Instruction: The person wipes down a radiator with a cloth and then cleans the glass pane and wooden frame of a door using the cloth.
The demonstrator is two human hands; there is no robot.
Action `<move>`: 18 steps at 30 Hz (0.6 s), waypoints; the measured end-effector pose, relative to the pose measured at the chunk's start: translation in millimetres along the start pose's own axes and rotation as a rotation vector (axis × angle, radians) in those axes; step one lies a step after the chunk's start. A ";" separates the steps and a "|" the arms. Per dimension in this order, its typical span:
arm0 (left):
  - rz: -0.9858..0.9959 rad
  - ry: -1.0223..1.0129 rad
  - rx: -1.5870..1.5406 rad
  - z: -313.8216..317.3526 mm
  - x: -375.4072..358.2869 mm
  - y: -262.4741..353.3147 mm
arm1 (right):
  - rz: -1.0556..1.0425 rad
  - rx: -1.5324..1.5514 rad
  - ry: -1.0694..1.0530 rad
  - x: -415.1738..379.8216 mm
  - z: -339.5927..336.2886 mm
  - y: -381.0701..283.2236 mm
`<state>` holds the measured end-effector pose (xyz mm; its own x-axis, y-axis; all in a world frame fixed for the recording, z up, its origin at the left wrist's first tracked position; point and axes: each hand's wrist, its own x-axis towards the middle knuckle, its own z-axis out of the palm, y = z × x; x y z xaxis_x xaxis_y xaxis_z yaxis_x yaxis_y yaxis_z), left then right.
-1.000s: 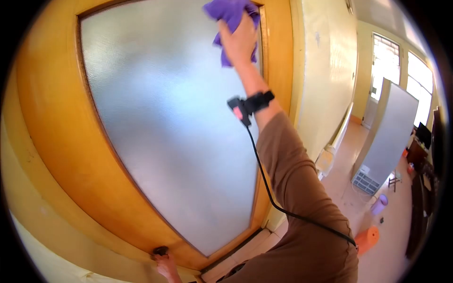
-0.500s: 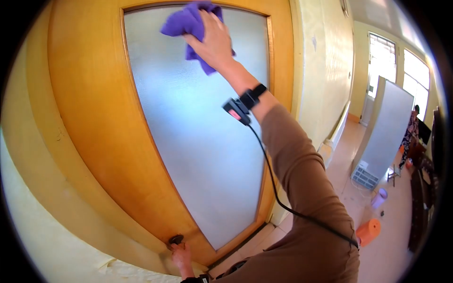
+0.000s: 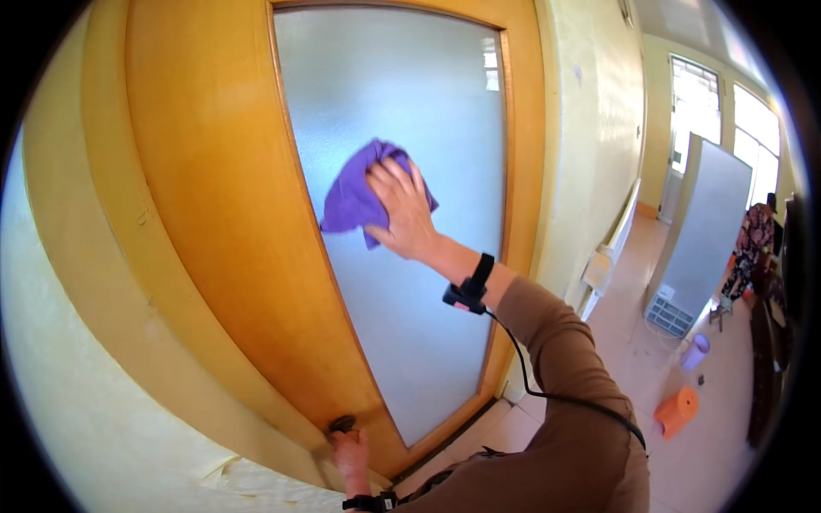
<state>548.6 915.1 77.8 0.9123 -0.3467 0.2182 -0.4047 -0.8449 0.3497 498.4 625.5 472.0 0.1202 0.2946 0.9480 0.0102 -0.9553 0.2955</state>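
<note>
My right hand (image 3: 404, 210) presses a purple cloth (image 3: 352, 198) flat against the frosted glass pane (image 3: 428, 103) of a yellow-orange wooden door (image 3: 214, 188), near the pane's left edge at mid height. A black strap with a small device and a cable sits on that wrist. Low down, my left hand (image 3: 351, 451) grips the dark door knob (image 3: 342, 423) at the door's edge.
A pale yellow wall (image 3: 590, 128) runs to the right of the door. Beyond it a tiled floor holds a tall grey panel (image 3: 710, 231), an orange roll (image 3: 677, 410) and a small purple container (image 3: 694, 350). Another person (image 3: 751, 248) stands at the far right.
My right hand has slid the purple cloth from the pane's top down and left to its middle. The view has shifted, and my left hand stays on the knob.
</note>
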 end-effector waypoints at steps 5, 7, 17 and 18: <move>0.029 0.059 -0.086 3.1 0.0 -0.1 | -0.050 -0.061 0.161 116.9 11.0 13.0; 0.019 0.042 -0.095 -4.1 -1.9 3.5 | -0.099 -0.030 0.207 149.2 11.8 22.9; 0.020 0.049 -0.008 4.1 -2.0 1.3 | -0.068 -0.136 0.280 143.5 -26.2 131.4; 0.020 0.057 -0.014 2.8 -0.9 3.6 | 0.068 -0.140 0.329 134.6 -28.8 158.1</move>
<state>546.5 911.2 76.3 0.8991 -0.3393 0.2765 -0.4239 -0.8324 0.3570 487.6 514.9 649.7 -0.2104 0.2453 0.9464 -0.1257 -0.9668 0.2226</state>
